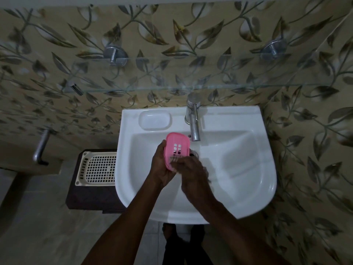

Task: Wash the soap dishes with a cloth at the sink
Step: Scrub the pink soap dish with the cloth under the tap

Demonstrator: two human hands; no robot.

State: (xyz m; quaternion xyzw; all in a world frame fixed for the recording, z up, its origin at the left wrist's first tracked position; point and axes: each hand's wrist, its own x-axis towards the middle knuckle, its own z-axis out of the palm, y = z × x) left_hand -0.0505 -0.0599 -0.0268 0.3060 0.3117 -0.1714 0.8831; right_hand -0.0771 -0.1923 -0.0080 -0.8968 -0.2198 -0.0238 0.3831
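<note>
A pink plastic soap dish [176, 145] with a slotted bottom is held over the white sink [238, 165], just left of the tap spout. My left hand [162, 165] grips its left and lower edge from beneath. My right hand [191, 171] presses a greyish cloth [174, 161] against the dish's near end; the hand is blurred and hides most of the cloth. The drain lies partly hidden behind the dish.
A steel tap [193, 121] stands at the back of the sink, with a moulded soap recess [155, 119] to its left. A cream perforated basket [97, 168] rests on a dark stand left of the sink. A glass shelf [191, 87] juts out above.
</note>
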